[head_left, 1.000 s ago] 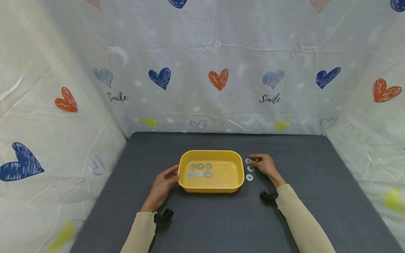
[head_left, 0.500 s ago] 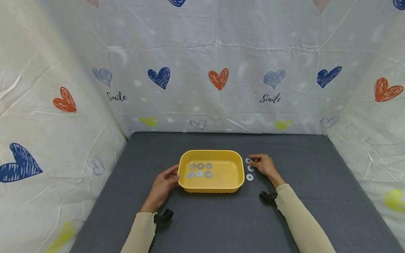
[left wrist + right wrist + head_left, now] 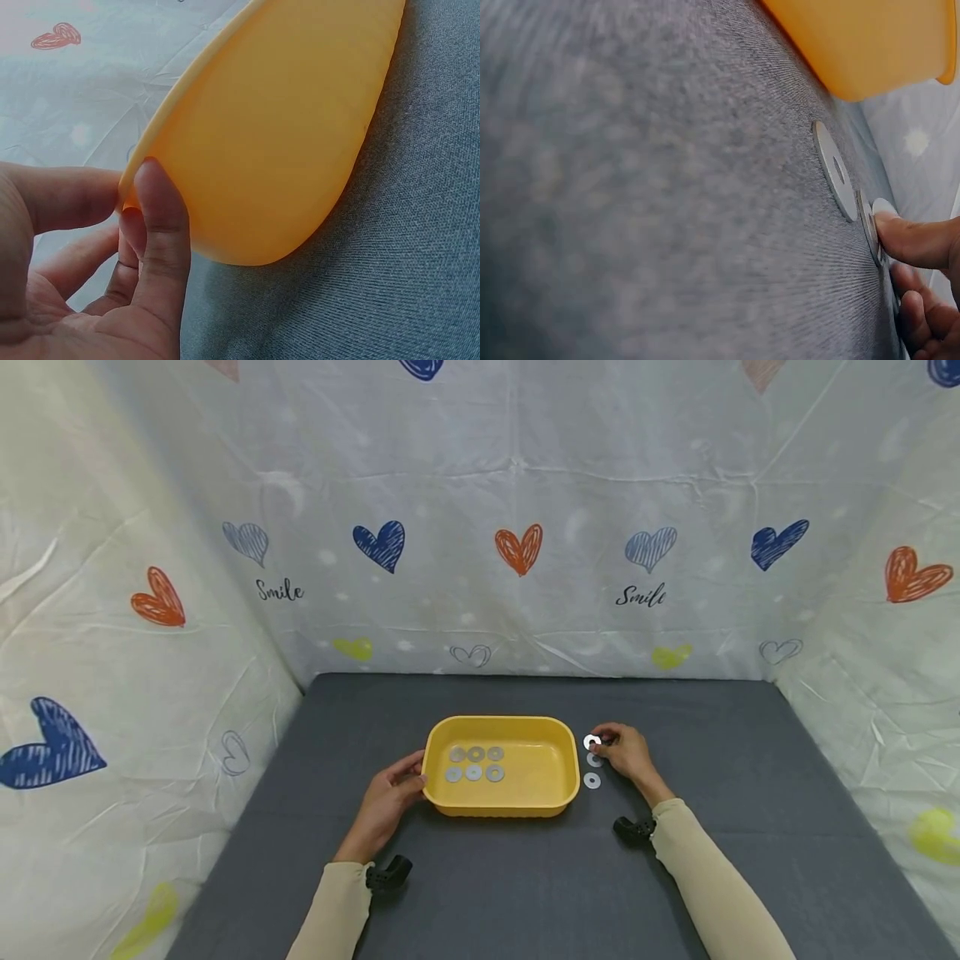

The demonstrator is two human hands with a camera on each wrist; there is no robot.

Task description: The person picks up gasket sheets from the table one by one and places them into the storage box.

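Observation:
My left hand grips the left end of a yellow plastic tray, its thumb and fingers pinching the rim in the left wrist view. Inside the tray lie several flat metal washers in two rows, towards its left side. Just off the tray's right end, my right hand pinches another washer between thumb and fingers. Two more washers lie flat on the cloth nearer to me: one right beside the thumb, the other farther off. In the right wrist view the thumb partly covers the pinched washer.
Dark grey cloth covers the table. A pale curtain printed with hearts hangs behind and along both sides. Black bands with a camera sit on both wrists.
The washer at my right fingertips was flat on the cloth and now looks tipped up and brighter, as the fingers have closed on it. My left hand and the tray have stayed put.

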